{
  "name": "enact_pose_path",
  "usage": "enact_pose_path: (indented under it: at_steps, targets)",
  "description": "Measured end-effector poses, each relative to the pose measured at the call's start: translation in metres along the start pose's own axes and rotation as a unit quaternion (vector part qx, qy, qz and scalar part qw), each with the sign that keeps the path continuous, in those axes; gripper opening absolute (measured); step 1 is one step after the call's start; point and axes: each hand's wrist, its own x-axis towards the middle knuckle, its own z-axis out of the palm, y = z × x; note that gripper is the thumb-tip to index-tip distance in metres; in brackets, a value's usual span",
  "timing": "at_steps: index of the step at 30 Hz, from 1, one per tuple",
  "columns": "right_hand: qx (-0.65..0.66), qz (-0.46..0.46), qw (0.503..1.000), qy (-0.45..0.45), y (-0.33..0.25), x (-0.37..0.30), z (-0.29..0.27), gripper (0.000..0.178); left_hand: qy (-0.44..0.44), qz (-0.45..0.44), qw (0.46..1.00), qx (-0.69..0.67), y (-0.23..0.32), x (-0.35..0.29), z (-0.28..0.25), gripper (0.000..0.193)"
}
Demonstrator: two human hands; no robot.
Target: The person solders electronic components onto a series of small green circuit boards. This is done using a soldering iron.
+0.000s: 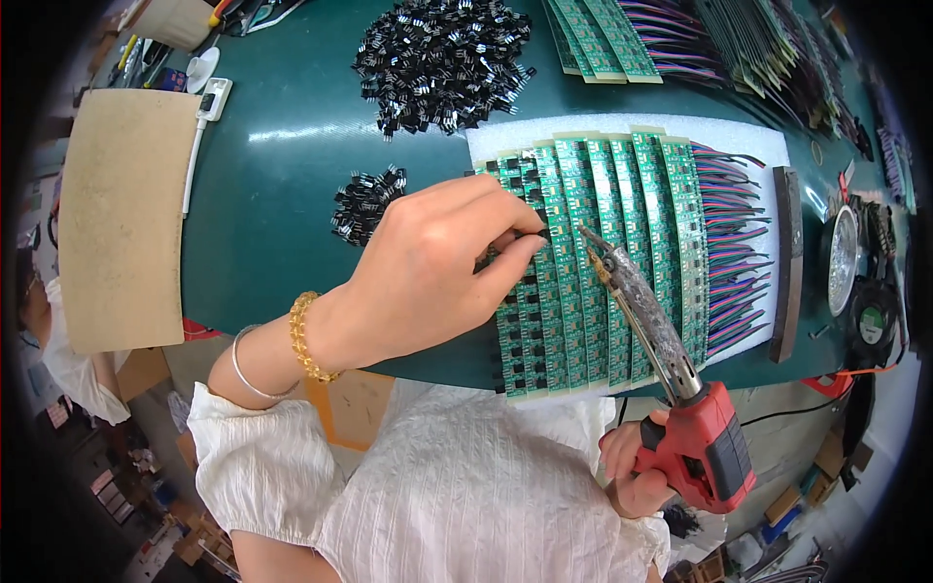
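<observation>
My left hand (437,255) is closed in a pinch over the left part of a row of green circuit boards (604,185). A small black component (542,233) shows at its fingertips, mostly hidden by them. My right hand (637,466) grips the red handle of a soldering gun (724,452). The gun's metal tip points up and left over the boards, a little to the right of my left fingertips. Black components line the leftmost boards, and bundles of coloured wires (734,248) run off the right side. A white foam sheet (773,146) lies under the boards.
On the green table (282,194) are a large pile (442,63) and a small pile (364,204) of black components. More boards (607,39) lie at the back. A dark bar (788,262), a round metal dish (842,260) and a fan (873,316) stand right; a tan board (126,223) lies left.
</observation>
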Motion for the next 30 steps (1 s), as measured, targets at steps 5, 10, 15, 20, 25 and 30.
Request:
enact_pose_path:
  at_steps: [5, 10, 15, 20, 25, 30]
  targets:
    - [0.017, 0.01, 0.993, 0.112, -0.016, 0.008, 0.02, 0.08, 0.107, -0.041, 0.983, 0.144, -0.009, -0.004, -0.047, 0.008]
    - [0.158, -0.135, 0.978, 0.01, -0.005, 0.032, 0.014, 0.082, 0.11, -0.164, 0.971, 0.134, -0.043, -0.027, -0.089, 0.009]
    - [0.153, -0.104, 0.983, 0.015, -0.004, 0.035, 0.015, 0.081, 0.04, -0.063, 0.98, 0.185, -0.045, -0.027, -0.069, 0.007]
    - [0.124, -0.068, 0.988, 0.054, -0.007, 0.028, 0.017, 0.08, 0.014, -0.065, 0.97, 0.235, -0.042, -0.024, -0.075, 0.009]
    - [0.096, -0.031, 0.99, 0.103, -0.009, 0.017, 0.02, 0.079, -0.041, -0.067, 0.97, 0.229, -0.045, -0.024, -0.081, 0.008]
    - [0.072, -0.003, 0.987, 0.141, -0.007, 0.006, 0.02, 0.078, -0.09, 0.002, 0.963, 0.256, -0.05, -0.021, -0.085, 0.009]
